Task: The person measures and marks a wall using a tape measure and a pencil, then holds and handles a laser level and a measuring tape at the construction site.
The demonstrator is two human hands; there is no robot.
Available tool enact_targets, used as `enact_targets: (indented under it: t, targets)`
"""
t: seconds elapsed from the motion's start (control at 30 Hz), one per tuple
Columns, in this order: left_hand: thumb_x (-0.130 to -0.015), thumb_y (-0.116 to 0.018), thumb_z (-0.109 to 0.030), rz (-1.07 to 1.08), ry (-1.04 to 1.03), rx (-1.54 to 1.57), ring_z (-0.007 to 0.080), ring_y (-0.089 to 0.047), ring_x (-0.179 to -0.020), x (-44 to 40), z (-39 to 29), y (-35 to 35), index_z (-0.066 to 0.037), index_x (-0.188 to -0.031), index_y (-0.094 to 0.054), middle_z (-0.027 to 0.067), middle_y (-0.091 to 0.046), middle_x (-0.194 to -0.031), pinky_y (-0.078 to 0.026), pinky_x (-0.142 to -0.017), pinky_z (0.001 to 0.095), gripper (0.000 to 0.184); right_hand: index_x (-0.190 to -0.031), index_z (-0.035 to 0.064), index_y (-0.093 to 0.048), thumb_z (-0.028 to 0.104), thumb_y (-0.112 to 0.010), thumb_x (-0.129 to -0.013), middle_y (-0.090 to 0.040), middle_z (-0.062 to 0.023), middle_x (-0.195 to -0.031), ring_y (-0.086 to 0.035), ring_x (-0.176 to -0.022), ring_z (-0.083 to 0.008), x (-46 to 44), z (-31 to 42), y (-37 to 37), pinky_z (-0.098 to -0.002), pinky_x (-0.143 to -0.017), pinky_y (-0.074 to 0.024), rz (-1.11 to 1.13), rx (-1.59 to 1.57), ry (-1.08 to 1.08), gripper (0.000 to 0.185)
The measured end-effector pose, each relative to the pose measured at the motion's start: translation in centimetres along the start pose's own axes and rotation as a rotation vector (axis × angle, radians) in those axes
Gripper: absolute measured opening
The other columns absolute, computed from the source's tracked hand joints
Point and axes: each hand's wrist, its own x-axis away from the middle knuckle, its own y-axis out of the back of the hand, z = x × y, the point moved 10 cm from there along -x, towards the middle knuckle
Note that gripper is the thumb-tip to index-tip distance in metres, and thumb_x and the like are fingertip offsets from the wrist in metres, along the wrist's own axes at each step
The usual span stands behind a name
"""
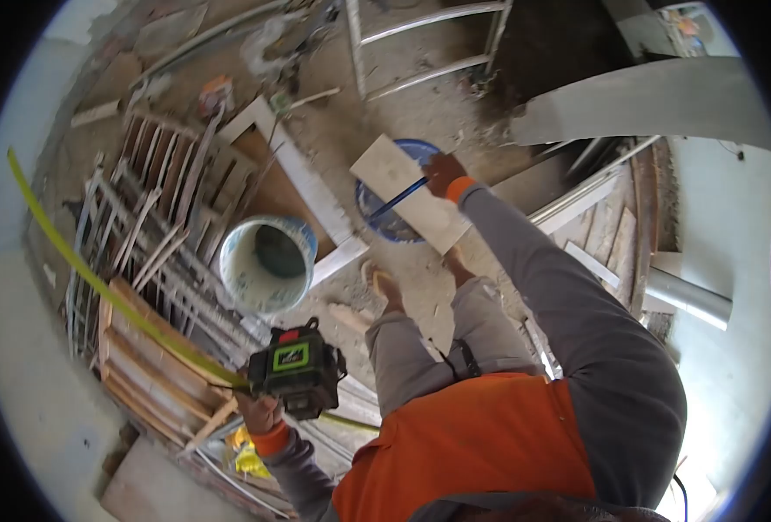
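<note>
My left hand [262, 412], at the lower left, has its fingers closed under a boxy black and green device [294, 370] that looks like a laser level, with a red part on top. A long yellow strip [98, 283] runs from the upper left to this hand and shows again just past it. My right hand [442, 174] is closed around one end of a thin blue rod [398, 198]. That rod slants over a pale rectangular board [412, 193], which lies across a round blue tub [370, 202]. Whether the rod touches the board I cannot tell.
Left of my feet stands a white bucket [268, 300] with something grey inside. Wooden frames [155, 361] and metal bars [146, 252] are piled along the left wall. A ladder [425, 24] is at the top, and a silver pipe [688, 297] lies at the right.
</note>
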Motion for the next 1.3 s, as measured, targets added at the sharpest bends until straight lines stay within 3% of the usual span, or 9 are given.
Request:
enact_targets:
  t: [0.17, 0.23, 0.3, 0.37, 0.43, 0.8, 1.07, 1.2, 1.3]
  targets:
    - [-0.058, -0.088, -0.028, 0.028, -0.154, -0.113, 0.0189, -0.058, -0.091, -0.8, -4.5, -8.5, -0.001, -0.111, -0.047, 0.0070, -0.056, -0.097, -0.049, -0.082, 0.0329, 0.072, -0.120, 0.0091, -0.055, 0.021, -0.062, -0.071, -0.050, -0.0180, -0.124, -0.047, -0.119, -0.0320, 4.4, 3.9, 1.2, -0.0424, -0.098, -0.0386, 0.330, 0.154, 0.025, 0.051]
    - [-0.056, -0.089, -0.029, 0.031, -0.162, -0.251, 0.0088, -0.044, -0.069, -2.2, -4.0, -8.8, -0.009, -0.083, -0.044, -0.0006, -0.047, -0.078, -0.037, -0.058, 0.0237, 0.057, -0.135, 0.0091, -0.039, 0.019, -0.066, -0.070, -0.042, -0.0200, -0.134, -0.042, -0.125, -0.0344, 7.1, 7.8, 5.4, -0.0426, -0.104, -0.0336, 0.125, 0.003, 0.028, 0.071]
    - [-0.055, -0.090, -0.032, 0.069, -0.230, -0.362, 0.0062, -0.034, -0.062, -3.6, -4.0, -11.1, -0.014, -0.069, -0.036, -0.0044, -0.039, -0.069, -0.025, -0.053, 0.0218, 0.059, -0.144, 0.0107, -0.025, 0.022, -0.073, -0.068, -0.036, -0.0191, -0.140, -0.038, -0.127, -0.0363, 9.5, 13.2, 8.7, -0.0466, -0.105, -0.0325, 0.086, -0.844, 0.305, 0.090]
    - [-0.056, -0.089, -0.032, 0.134, -0.195, -0.386, 0.0061, -0.034, -0.061, -5.1, -3.2, -13.1, -0.014, -0.066, -0.034, -0.0048, -0.038, -0.067, -0.025, -0.053, 0.0215, 0.059, -0.146, 0.0116, -0.021, 0.032, -0.078, -0.068, -0.032, -0.0166, -0.143, -0.035, -0.130, -0.0357, 13.7, 18.0, 12.1, -0.0490, -0.103, -0.0336, 0.455, -1.304, 0.184, 0.099]
    - [-0.057, -0.089, -0.032, 0.234, -0.161, -0.403, 0.0060, -0.034, -0.060, -6.4, -2.0, -15.9, -0.015, -0.063, -0.033, -0.0052, -0.038, -0.065, -0.025, -0.053, 0.0212, 0.059, -0.147, 0.0130, -0.014, 0.044, -0.082, -0.064, -0.025, -0.0143, -0.146, -0.032, -0.132, -0.0323, 15.8, 20.4, 13.2, -0.0467, -0.102, -0.0364, 0.486, -1.523, 0.281, 0.112]
    - [-0.064, -0.084, -0.020, 0.317, -0.113, -0.480, 0.0046, -0.036, -0.058, -10.3, 2.2, -23.1, -0.014, -0.062, -0.034, -0.0057, -0.041, -0.062, -0.029, -0.051, 0.0203, 0.051, -0.145, 0.0037, -0.013, 0.054, -0.081, -0.058, -0.017, -0.0221, -0.147, -0.017, -0.138, -0.0380, 19.4, 17.6, 18.3, -0.0453, -0.111, -0.0203, -0.222, -1.134, 0.439, 0.121]
    - [-0.069, -0.080, -0.018, 0.351, -0.244, -0.565, 0.0043, -0.047, -0.063, -12.7, 5.3, -25.6, -0.007, -0.069, -0.049, -0.0019, -0.055, -0.071, -0.039, -0.054, 0.0207, 0.033, -0.134, 0.0005, -0.031, 0.028, -0.086, -0.058, -0.043, -0.0227, -0.132, -0.043, -0.124, -0.0376, 18.9, 14.2, 16.1, -0.0412, -0.105, -0.0354, -0.343, -1.033, 0.267, 0.098]
    - [-0.069, -0.081, -0.023, 0.302, -0.119, -0.559, 0.0042, -0.043, -0.060, -12.3, 6.0, -27.1, -0.009, -0.063, -0.045, -0.0039, -0.050, -0.066, -0.037, -0.052, 0.0218, 0.038, -0.127, 0.0005, -0.035, 0.015, -0.085, -0.057, -0.046, -0.0254, -0.126, -0.048, -0.119, -0.0390, 18.2, 12.9, 14.7, -0.0397, -0.097, -0.0435, -0.447, -1.050, 0.316, 0.087]
    - [-0.069, -0.081, -0.029, 0.356, -0.339, -0.546, 0.0052, -0.039, -0.055, -13.0, 4.8, -28.9, -0.011, -0.058, -0.040, -0.0051, -0.042, -0.059, -0.034, -0.050, 0.0226, 0.046, -0.126, 0.0007, -0.034, 0.012, -0.086, -0.056, -0.047, -0.0266, -0.125, -0.051, -0.115, -0.0396, 18.2, 12.1, 14.7, -0.0387, -0.094, -0.0466, -0.502, -1.015, 0.349, 0.087]
